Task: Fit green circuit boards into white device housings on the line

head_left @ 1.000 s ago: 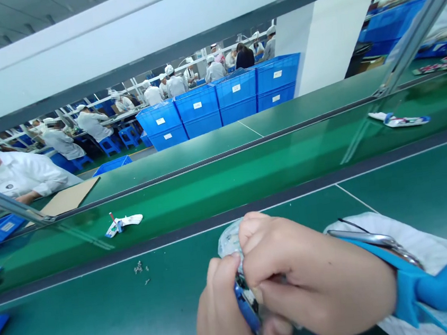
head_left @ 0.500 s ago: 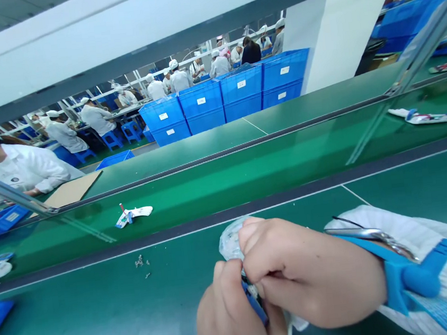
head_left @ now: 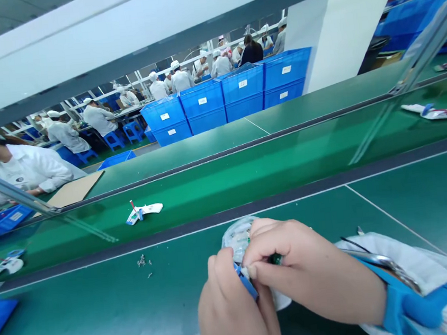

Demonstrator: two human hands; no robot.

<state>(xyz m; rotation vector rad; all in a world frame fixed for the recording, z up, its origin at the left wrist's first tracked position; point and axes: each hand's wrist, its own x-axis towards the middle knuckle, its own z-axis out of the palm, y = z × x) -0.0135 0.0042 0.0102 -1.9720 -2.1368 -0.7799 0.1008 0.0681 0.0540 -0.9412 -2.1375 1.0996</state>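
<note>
Low in the middle of the view my two hands meet over the green bench. My left hand is closed around a small part with a blue piece showing between the fingers. My right hand pinches at that same part with thumb and forefinger, and wears a blue wrist strap over a white sleeve. A clear, whitish plastic piece sticks up behind the fingers. What exactly the part is stays hidden by the hands.
A green conveyor belt runs across beyond the bench, carrying small white-and-blue items. Tiny loose bits lie on the bench. A person in white sits opposite by a cardboard sheet. Blue crates stand behind.
The items on the belt have drifted to the right. My right hand has dropped slightly and its fingers now pinch lower on the part; more of the clear plastic shows.
</note>
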